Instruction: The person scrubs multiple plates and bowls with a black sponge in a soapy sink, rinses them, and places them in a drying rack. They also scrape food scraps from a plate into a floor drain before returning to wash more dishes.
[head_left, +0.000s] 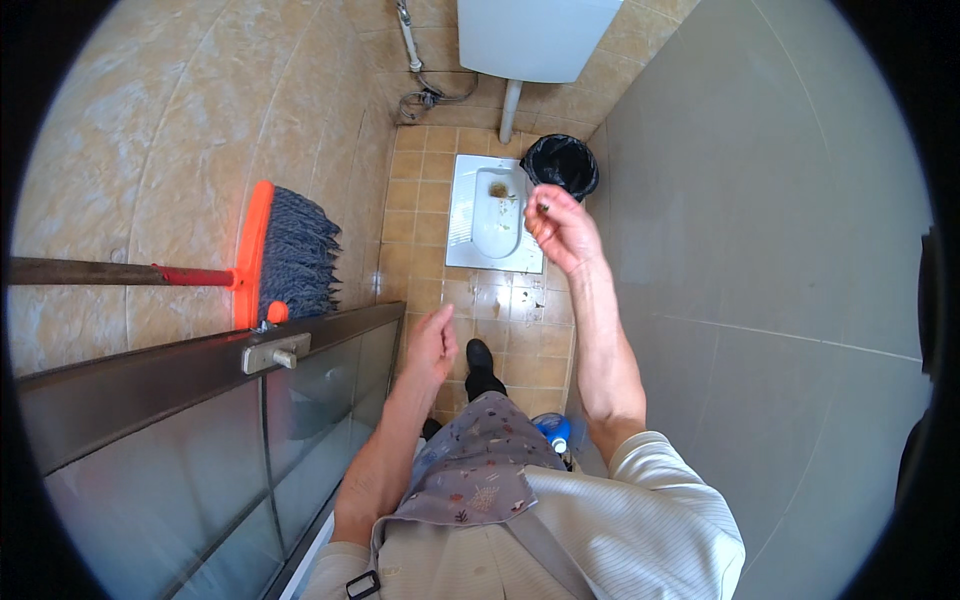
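My right hand (562, 225) is raised near the right edge of a white squat toilet pan (459, 225), in line with a bin lined with a black bag (561, 161). Its fingers are curled, with a small dark bit between them that I cannot name. My left hand (433, 343) hangs over the tiled floor with its fingers bent together; whether it holds anything cannot be told. A brownish clump (498, 190) and small greenish bits lie in the pan. Dark bits also lie on the wet tiles (525, 296) in front of it.
A mop with an orange head and grey strands (300, 255) stands at the left, above a framed glass door (225, 450). A white cistern (536, 37) and hose (450, 97) are on the back wall. A blue bottle (553, 429) stands by my legs, near the grey partition (720, 300).
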